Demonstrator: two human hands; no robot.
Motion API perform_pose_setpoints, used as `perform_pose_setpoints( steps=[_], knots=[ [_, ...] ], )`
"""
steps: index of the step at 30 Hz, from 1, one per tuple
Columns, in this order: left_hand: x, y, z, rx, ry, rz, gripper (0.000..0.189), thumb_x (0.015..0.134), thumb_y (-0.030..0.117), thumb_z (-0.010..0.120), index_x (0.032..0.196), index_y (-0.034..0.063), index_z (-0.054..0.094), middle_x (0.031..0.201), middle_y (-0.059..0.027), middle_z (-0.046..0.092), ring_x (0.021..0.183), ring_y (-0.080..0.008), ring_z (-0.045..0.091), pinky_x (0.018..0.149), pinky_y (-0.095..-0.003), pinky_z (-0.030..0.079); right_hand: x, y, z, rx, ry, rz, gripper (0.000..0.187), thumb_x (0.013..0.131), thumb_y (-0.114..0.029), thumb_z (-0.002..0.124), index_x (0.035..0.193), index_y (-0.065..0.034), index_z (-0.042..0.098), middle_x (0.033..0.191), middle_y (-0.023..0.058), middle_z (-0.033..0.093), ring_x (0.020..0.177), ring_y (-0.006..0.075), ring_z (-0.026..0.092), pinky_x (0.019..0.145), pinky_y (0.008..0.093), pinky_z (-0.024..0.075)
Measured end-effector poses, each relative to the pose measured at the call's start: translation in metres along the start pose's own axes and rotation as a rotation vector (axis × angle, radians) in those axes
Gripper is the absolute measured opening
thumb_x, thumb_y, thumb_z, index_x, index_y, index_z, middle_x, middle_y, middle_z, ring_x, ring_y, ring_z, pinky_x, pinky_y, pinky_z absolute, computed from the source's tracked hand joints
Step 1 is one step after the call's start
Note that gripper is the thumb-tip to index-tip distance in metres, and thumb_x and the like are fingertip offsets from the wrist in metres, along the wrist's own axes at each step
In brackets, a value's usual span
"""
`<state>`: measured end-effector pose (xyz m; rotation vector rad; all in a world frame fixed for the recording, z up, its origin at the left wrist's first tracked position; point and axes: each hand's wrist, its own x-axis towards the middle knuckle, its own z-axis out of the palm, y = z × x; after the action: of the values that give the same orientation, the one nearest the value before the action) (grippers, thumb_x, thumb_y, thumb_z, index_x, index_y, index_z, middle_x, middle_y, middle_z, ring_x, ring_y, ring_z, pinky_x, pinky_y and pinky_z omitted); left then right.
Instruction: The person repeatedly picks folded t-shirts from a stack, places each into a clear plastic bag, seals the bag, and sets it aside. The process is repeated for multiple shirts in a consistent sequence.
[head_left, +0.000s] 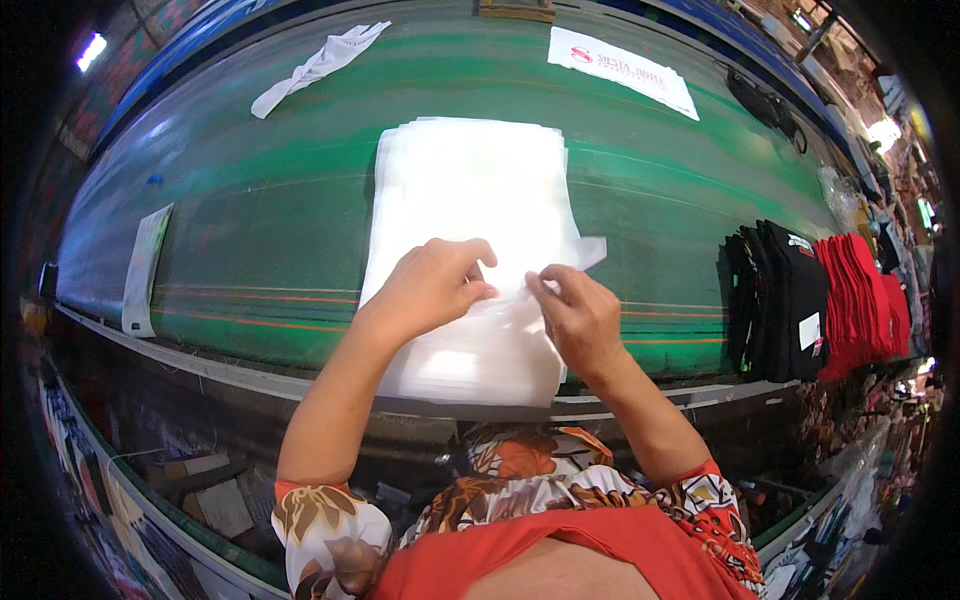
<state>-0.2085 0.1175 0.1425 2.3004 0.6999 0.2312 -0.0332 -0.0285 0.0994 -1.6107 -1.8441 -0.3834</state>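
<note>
A stack of thin white sheets (480, 180), possibly plastic sleeves, lies before me on a green table (285, 247). Bright glare washes out its upper part. My left hand (442, 281) is over the stack's middle, fingers curled and thumb low by a fold in the top layer; whether it grips that layer is unclear. Opposite it, my right hand (581, 315) pinches a thin white piece (549, 286) between thumb and fingers near the right edge. Just beyond that hand, a pale flap (591, 252) sticks out from the stack.
At right, folded black garments (780, 300) stand beside folded red ones (851, 300). A printed white cloth (622, 71) and a crumpled white cloth (322, 67) lie at the far side. Leftward is a narrow white strip (146, 270). The table's front edge (225, 375) runs before my body.
</note>
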Motion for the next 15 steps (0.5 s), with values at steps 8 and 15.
perform_pose_setpoints(
  steps=[8, 15],
  knots=[
    [0.044, 0.074, 0.085, 0.013, 0.332, 0.239, 0.006, 0.082, 0.003, 0.059, 0.086, 0.0035, 0.054, 0.080, -0.0171, 0.063, 0.082, -0.0397, 0.062, 0.071, -0.0485, 0.050, -0.029, 0.064, -0.052, -0.074, 0.113, 0.183, 0.027, 0.077, 0.008, 0.069, 0.102, -0.0017, 0.064, 0.097, 0.0129, 0.064, 0.084, 0.0321, 0.066, 0.069, 0.0394, 0.0553],
    [0.083, 0.114, 0.191, 0.297, 0.440, 0.661, 0.008, 0.072, 0.007, 0.062, 0.076, 0.0083, 0.054, 0.078, -0.0079, 0.052, 0.076, -0.0276, 0.055, 0.066, -0.0383, 0.047, -0.130, 0.127, -0.098, -0.118, 0.104, 0.341, 0.015, 0.086, 0.003, 0.067, 0.100, -0.0009, 0.065, 0.100, 0.0140, 0.065, 0.087, 0.0331, 0.067, 0.071, 0.0401, 0.0554]
  ],
)
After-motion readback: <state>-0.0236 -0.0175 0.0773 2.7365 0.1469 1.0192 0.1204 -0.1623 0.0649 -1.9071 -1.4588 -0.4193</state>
